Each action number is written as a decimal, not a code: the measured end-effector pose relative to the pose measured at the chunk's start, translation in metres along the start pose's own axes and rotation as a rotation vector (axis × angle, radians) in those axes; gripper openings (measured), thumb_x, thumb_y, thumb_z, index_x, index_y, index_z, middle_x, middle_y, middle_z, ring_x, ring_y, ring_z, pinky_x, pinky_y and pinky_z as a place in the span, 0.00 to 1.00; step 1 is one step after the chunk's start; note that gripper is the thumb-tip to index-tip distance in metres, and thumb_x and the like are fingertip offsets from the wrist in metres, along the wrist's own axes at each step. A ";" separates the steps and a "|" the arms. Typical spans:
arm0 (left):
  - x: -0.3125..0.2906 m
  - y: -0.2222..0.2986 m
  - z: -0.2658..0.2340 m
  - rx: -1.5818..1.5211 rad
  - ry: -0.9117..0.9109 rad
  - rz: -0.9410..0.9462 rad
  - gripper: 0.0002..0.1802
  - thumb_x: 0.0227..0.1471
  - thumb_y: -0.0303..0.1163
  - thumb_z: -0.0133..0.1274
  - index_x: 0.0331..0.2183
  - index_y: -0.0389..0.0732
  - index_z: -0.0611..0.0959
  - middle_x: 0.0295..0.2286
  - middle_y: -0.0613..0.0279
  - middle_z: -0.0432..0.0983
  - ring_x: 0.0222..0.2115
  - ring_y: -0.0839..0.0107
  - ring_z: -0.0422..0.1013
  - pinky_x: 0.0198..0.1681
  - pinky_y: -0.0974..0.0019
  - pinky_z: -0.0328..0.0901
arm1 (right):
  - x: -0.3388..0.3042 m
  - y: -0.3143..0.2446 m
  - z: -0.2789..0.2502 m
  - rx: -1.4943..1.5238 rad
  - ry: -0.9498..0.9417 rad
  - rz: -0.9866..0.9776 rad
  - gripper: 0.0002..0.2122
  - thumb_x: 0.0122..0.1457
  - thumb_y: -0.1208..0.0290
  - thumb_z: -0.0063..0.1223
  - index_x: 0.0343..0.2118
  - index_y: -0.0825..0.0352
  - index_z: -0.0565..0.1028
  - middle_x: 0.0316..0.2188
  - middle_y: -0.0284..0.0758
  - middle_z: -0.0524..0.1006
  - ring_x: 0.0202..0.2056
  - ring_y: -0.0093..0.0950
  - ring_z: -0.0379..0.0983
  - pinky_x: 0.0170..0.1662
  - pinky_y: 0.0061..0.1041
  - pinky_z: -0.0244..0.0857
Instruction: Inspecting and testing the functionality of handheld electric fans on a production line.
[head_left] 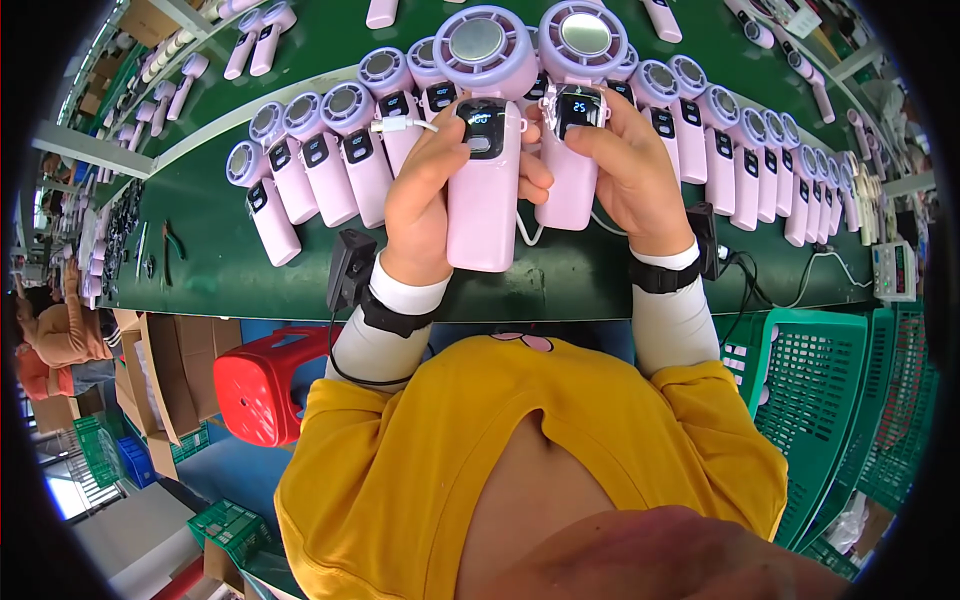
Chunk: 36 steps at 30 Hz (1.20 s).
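My left hand (420,205) is wrapped round a pink handheld fan (483,220), held upright with its round lilac head up and its dark display lit. Beside it, slightly farther off, my right hand (640,180) grips a second pink handheld fan (568,190). The right thumb presses at the lower edge of that fan's lit display. A white cable plug (398,125) pokes out next to my left fingers; where its cable runs behind the hand is hidden. White cable also shows below the second fan, but its connection is out of sight.
Rows of similar pink fans (332,180) lie left and right on the green table (200,240). Pliers (173,252) rest at the left. A small meter box (893,272) sits at the right edge. Below are a red stool (250,400), green crates (810,400) and cardboard boxes (190,365).
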<state>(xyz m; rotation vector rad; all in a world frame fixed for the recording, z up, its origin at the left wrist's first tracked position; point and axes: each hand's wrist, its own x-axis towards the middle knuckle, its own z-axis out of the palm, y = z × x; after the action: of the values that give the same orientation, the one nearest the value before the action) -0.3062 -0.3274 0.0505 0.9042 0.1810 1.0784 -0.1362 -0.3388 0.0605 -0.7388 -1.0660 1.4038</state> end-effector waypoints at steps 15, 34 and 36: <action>0.000 -0.001 0.012 0.000 0.049 -0.052 0.22 0.46 0.30 0.39 0.45 0.35 0.59 0.37 0.53 0.66 0.31 0.65 0.68 0.34 0.66 0.66 | -0.002 -0.003 0.003 0.029 0.006 0.001 0.20 0.46 0.79 0.41 0.45 0.74 0.61 0.34 0.37 0.71 0.33 0.23 0.69 0.38 0.22 0.64; -0.004 -0.002 0.010 0.022 0.008 -0.050 0.27 0.38 0.25 0.40 0.45 0.34 0.59 0.36 0.53 0.66 0.32 0.66 0.68 0.34 0.66 0.66 | -0.003 -0.007 0.004 0.041 -0.044 0.009 0.18 0.47 0.82 0.38 0.44 0.74 0.59 0.31 0.38 0.70 0.29 0.26 0.69 0.33 0.25 0.66; -0.005 -0.003 0.012 0.032 0.031 -0.044 0.28 0.38 0.25 0.40 0.46 0.34 0.58 0.36 0.52 0.66 0.32 0.65 0.68 0.34 0.65 0.66 | -0.004 -0.007 0.004 0.042 -0.048 0.005 0.18 0.47 0.82 0.38 0.45 0.74 0.59 0.31 0.38 0.70 0.29 0.26 0.69 0.32 0.25 0.66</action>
<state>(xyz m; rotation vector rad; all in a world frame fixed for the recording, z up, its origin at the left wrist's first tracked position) -0.3002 -0.3383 0.0551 0.9081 0.2434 1.0513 -0.1367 -0.3439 0.0685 -0.6804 -1.0698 1.4502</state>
